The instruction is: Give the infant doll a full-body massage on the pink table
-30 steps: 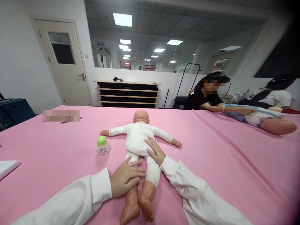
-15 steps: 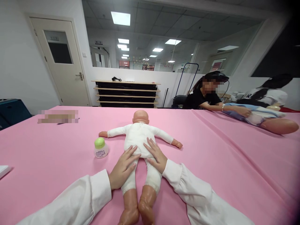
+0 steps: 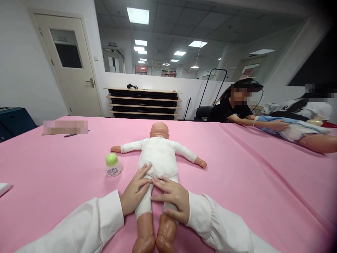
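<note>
A baby doll (image 3: 158, 154) with a white cloth body lies on the pink-covered table, its arms spread and its feet toward me. The back of its head seems to face up. My left hand (image 3: 136, 191) rests open on its left-side thigh and lower body, fingers stretched out. Across the top of the other leg lies my right hand (image 3: 173, 198), open with the fingers spread, its fingertips close to my left hand's fingers. Left of the doll stands a small clear bottle (image 3: 113, 168) with a green cap.
A blurred-out item (image 3: 65, 127) and a pen (image 3: 70, 135) lie at the table's far left. A white object (image 3: 4, 188) sits at the left edge. On the right, a person in black (image 3: 223, 109) handles another doll (image 3: 319, 142) with blue cloth. Beyond the table stand stacked shelves (image 3: 143, 102).
My right hand has slid down from the doll's lower body to its leg and turned inward. The left hand stays nearly in place. The view has shifted slightly.
</note>
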The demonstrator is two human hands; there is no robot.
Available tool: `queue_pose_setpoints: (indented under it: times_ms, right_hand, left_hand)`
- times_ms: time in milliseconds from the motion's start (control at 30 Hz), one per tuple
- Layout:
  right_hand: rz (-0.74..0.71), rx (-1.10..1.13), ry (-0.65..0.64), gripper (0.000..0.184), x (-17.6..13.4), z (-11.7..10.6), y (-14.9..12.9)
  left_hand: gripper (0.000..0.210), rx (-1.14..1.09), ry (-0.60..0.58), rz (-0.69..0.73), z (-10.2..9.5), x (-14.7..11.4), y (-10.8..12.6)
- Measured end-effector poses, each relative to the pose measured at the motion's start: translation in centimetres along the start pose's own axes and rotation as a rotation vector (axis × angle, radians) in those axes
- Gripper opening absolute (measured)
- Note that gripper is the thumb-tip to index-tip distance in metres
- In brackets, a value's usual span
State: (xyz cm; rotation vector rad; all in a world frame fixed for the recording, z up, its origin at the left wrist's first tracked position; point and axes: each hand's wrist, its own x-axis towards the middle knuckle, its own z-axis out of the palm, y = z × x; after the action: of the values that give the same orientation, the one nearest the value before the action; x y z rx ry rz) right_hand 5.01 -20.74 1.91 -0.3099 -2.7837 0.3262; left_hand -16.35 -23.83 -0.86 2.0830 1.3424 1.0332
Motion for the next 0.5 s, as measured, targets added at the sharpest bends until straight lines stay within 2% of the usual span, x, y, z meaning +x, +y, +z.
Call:
queue_pose_setpoints:
  times_ms: [133,233,333,433,500]
  right_hand:
    - [-0.058,-0.021,0.063,0.044,0.1,1.0,1.3]
    - [-0.093,-0.064,0.169,0.046,0.0,1.8,2.9]
    - [-0.068,-0.042,0.274,0.044,-0.3,2.0,4.1]
    - [-0.039,-0.012,0.273,0.042,-0.5,1.6,4.6]
    - [-0.032,-0.014,0.261,0.042,-0.5,1.4,4.8]
  left_hand:
    - [0.041,0.044,-0.058,0.005,-0.1,-0.4,0.1]
    - [0.048,0.077,-0.092,0.066,-0.2,-0.8,0.2]
    - [0.054,0.114,-0.134,0.148,-0.2,-1.3,0.6]
    - [0.054,0.150,-0.197,0.266,-0.2,-1.8,1.5]
    - [0.047,0.140,-0.200,0.367,-0.1,-2.4,2.1]
